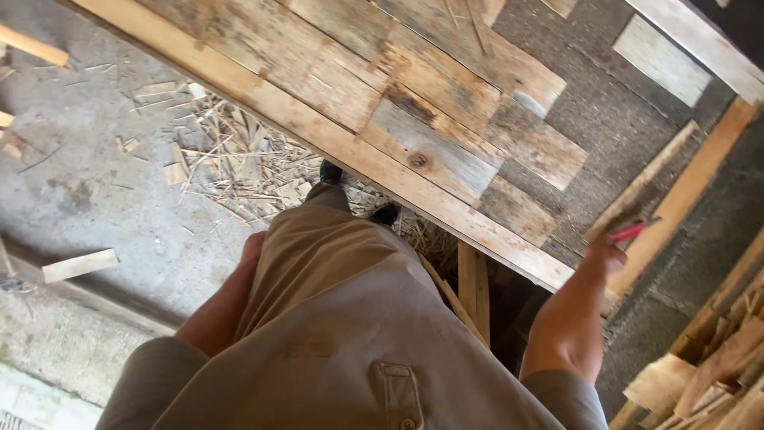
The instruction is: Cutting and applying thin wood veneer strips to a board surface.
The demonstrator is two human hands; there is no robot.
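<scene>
Our right hand point(606, 251) is closed around one red-handled tool point(633, 231) over the plank panel's point(430, 135) near edge, left hand point(253, 247) hangs at hip, grip unclear, floor point(87, 175) open leftward.

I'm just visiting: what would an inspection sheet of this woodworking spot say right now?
Surface: panel of weathered mixed wooden planks, partly laid over grey board.
Job's things: red-handled tool with a wood strip.
Clutter: splinters and offcuts on the grey concrete floor; scrap wood pile.
Grippers: right hand grips the tool; left hand by the trouser leg, mostly hidden.
Cables: nothing seen.
Surroundings: loose wood block on floor.
</scene>
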